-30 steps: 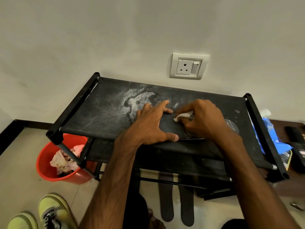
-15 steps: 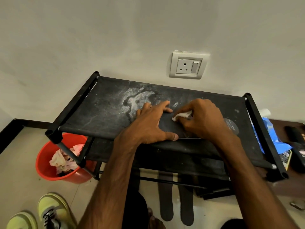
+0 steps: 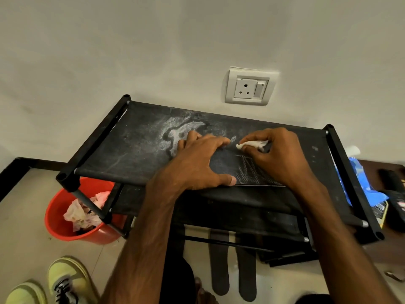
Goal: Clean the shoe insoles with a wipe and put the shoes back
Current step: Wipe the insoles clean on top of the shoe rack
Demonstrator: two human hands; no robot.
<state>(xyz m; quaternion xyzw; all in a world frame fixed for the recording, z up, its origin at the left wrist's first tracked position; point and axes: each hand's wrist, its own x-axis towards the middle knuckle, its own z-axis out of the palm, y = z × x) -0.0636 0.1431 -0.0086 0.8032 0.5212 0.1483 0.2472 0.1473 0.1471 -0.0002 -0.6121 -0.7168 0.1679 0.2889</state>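
Observation:
A dark insole (image 3: 228, 166) with a pale printed pattern lies on the top shelf of a black shoe rack (image 3: 135, 150). My left hand (image 3: 197, 161) is spread flat on the insole's left end, pinning it down. My right hand (image 3: 278, 154) pinches a small white wipe (image 3: 252, 144) and presses it on the insole's far edge. Two more dark insoles (image 3: 219, 264) lie on the floor under the rack. A pair of yellow-green shoes (image 3: 63, 281) stands on the floor at the lower left.
A red bucket (image 3: 59, 222) with crumpled used wipes sits under the rack's left end. A blue wipes pack (image 3: 361, 176) and dark items lie on a brown surface at the right. A wall socket (image 3: 249, 88) is behind the rack. White stains mark the shelf fabric.
My right hand has slid the wipe a little farther and to the right along the insole, uncovering the printed pattern. My left hand has stayed in place.

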